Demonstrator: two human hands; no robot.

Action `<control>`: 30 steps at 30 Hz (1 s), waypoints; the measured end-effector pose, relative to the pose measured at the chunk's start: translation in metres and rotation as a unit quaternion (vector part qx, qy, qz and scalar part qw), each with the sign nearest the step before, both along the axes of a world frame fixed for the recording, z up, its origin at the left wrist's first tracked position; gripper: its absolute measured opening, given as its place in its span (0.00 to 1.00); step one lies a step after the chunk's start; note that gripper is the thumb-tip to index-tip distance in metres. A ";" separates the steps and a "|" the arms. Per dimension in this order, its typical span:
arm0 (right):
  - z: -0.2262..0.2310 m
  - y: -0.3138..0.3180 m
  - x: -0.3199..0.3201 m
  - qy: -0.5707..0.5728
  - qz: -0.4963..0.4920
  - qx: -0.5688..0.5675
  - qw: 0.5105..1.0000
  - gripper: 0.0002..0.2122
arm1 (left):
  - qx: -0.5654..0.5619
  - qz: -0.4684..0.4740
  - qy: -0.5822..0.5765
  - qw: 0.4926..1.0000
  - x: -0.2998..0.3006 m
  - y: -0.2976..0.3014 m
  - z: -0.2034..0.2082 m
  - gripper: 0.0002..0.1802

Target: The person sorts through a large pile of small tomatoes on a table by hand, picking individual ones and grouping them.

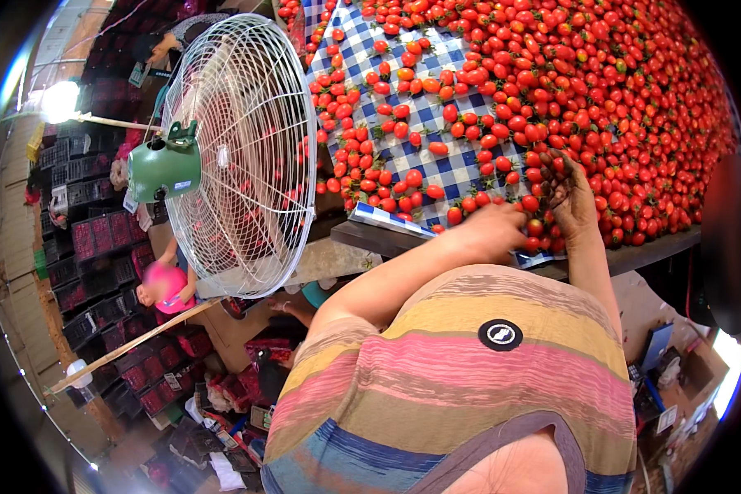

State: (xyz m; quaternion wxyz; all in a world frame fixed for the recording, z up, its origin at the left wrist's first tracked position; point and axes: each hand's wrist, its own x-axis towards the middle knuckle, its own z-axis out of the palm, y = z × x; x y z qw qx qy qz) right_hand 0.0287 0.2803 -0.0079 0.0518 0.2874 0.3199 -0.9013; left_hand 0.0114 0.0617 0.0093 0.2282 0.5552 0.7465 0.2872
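Inspected tomatoes (626, 123): found heaped thickly at 1 to 2 o'c, scattered loosely near 12 on blue-&-white checked cloth (461, 173) over dark-edged tbl (375, 236). Found L hand (494, 229) approx 3 o'c, nr centre, back of hand up, fingers bent down at near edge of tomatoes, tips mostly hidden; could not tell grip. Found R hand (575, 198) betw 2 and 3, just beside L hand, fingers half curled, slightly apart, dark-smudged, close against tomatoes; could not tell if holding any. Noted caged fan (224, 155) w/ green motor housing at 10, stacked crates (103, 235) approx 9, co-worker (169, 288) in pink top nr same
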 end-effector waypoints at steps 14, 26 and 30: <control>0.003 -0.005 -0.003 -0.052 -0.021 0.003 0.998 0.17 | -0.173 0.325 0.178 0.913 -0.105 -0.040 0.020 0.15; -0.001 -0.010 -0.007 -0.057 -0.019 -0.012 0.998 0.14 | -0.091 0.296 0.229 0.923 -0.122 0.013 -0.002 0.14; 0.014 -0.017 -0.002 -0.054 -0.009 0.002 0.998 0.15 | -0.082 0.290 0.246 0.921 -0.105 -0.004 -0.022 0.17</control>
